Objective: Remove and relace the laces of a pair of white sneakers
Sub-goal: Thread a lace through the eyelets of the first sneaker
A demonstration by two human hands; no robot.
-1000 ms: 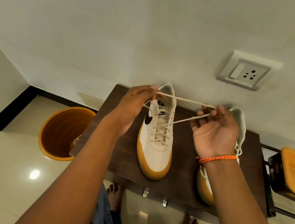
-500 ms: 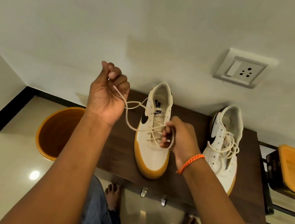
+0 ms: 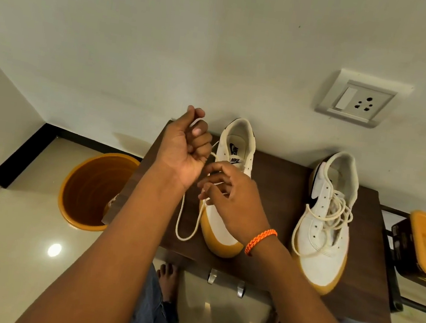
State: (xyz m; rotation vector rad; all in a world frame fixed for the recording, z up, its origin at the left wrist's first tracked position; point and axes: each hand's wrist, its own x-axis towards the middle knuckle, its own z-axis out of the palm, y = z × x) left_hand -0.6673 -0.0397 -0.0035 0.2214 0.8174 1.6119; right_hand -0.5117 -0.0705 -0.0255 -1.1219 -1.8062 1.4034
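Hands meet over the nearer of two white gum-soled sneakers on a dark wooden tabletop [image 3: 276, 206] set against a wall. Left of both hands and lower down, an orange bucket [image 3: 93, 188] stands on the floor. The left hand [image 3: 183, 147] is raised in a fist, gripping the cream lace [image 3: 183, 228], which drops in a long slack loop below the wrist to the tabletop and rises again toward the shoe. Just right of it and touching it, the right hand [image 3: 229, 193], with an orange bracelet at the wrist, has curled fingers pinching the lace over the left sneaker [image 3: 235, 148]. That shoe lies under the right hand, long axis running away from the person, heel toward the wall, toe toward the viewer. Well to the right of both hands, the right sneaker [image 3: 325, 232] points much the same way, tilted slightly, its lace heaped loose on top.

Judging by the slack, the lace is being drawn out of the left sneaker's eyelets. The next move likely calls for pulling the next crossing free without snagging.
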